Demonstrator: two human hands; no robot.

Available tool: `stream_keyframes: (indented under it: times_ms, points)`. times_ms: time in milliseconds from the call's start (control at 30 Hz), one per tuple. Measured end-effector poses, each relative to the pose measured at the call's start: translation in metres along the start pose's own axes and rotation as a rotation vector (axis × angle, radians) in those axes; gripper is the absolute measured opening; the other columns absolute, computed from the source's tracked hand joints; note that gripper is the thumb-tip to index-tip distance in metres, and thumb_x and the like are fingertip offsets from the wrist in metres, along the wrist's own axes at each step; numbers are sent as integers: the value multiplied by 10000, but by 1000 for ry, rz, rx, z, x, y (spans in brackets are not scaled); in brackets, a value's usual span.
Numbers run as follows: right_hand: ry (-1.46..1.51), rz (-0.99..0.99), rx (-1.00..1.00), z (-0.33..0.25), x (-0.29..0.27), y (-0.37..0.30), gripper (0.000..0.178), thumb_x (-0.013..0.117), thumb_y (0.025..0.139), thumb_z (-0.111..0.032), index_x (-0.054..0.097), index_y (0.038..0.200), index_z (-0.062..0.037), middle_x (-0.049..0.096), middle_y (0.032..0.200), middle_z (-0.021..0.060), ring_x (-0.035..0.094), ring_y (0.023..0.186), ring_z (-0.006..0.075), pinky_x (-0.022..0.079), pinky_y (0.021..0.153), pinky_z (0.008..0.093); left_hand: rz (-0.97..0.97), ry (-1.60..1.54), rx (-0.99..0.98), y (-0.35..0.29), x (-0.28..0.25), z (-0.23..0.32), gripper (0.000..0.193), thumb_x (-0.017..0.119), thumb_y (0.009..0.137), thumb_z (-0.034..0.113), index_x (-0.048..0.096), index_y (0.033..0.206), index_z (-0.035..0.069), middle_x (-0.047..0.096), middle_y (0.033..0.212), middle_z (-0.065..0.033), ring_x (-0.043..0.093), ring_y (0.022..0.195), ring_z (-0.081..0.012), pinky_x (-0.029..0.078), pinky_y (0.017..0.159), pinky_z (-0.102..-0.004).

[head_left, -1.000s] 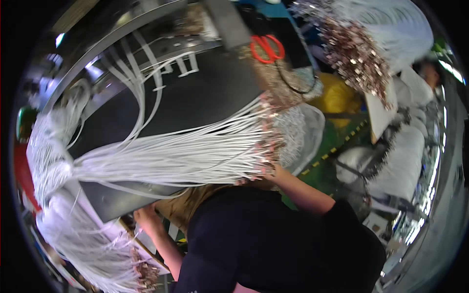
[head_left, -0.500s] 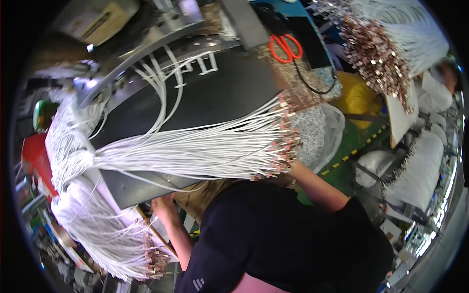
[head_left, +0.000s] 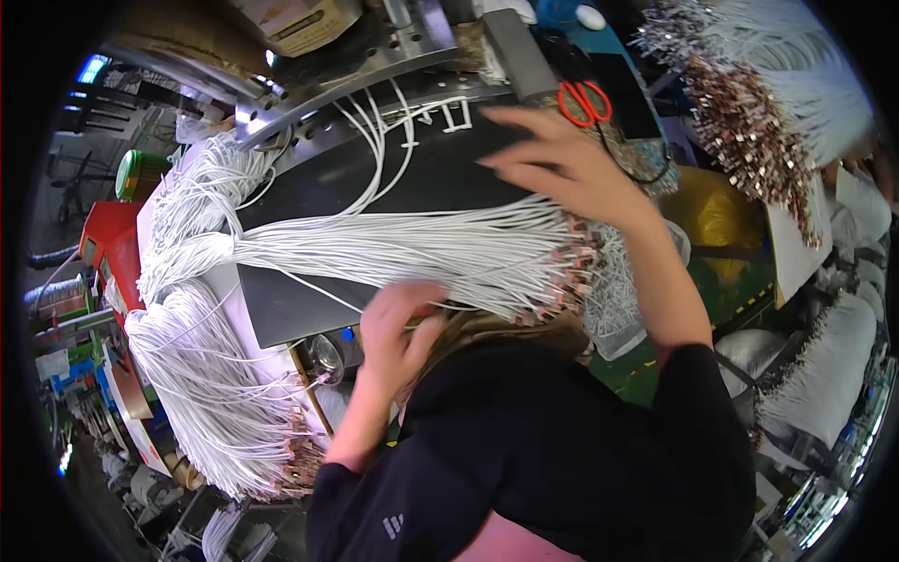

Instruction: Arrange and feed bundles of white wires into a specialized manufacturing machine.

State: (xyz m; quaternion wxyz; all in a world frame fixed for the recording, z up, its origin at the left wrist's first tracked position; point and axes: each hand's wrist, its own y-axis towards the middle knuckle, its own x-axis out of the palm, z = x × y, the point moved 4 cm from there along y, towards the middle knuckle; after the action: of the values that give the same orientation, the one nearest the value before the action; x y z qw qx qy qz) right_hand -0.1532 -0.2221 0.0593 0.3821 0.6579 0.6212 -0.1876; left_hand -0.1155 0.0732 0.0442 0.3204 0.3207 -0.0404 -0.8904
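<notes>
The left hand (head_left: 398, 328), fingers curled, rests at the near edge of the white wire bundle (head_left: 412, 248) lying across the dark work surface (head_left: 309, 187); whether it pinches a wire cannot be told. The right hand (head_left: 562, 164) hovers spread above the bundle's metal terminals (head_left: 567, 272), near the red scissors (head_left: 585, 101). Half a second ago both hands were lower, with neither over the bundle.

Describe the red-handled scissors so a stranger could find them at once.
Start at the dark work surface where the white wire bundle lies. Past its far right corner, just above the raised right hand, lie the scissors, the only thing there with bright red loop handles.
</notes>
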Motion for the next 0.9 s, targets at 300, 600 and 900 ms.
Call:
stream_keyframes:
  times_ms: [300, 600, 900]
  points:
    - [496, 269, 131, 30, -19, -17, 297, 578, 969, -264, 748, 1069, -43, 747, 1010, 67, 697, 914, 231, 528, 877, 360, -350, 461, -122, 77, -43, -44, 456, 691, 914, 263, 599, 1272, -3, 572, 1314, -203, 536, 1237, -374, 422, 1054, -440]
    - [354, 1364, 1083, 162, 86, -342, 320, 530, 956, -339, 659, 883, -56, 659, 854, 48, 602, 766, 139, 468, 710, 313, -345, 430, -259, 75, -110, -98, 211, 668, 910, 153, 642, 1041, -11, 639, 937, -116, 593, 904, -232, 457, 819, -338]
    - [197, 1068, 843, 72, 38, -220, 205, 559, 1002, -151, 688, 1011, 9, 704, 928, 59, 641, 829, 129, 498, 780, 260, -6, 317, -525, 79, -114, -77, 253, 681, 903, 205, 646, 1012, -20, 646, 781, -126, 599, 738, -206, 475, 709, -353]
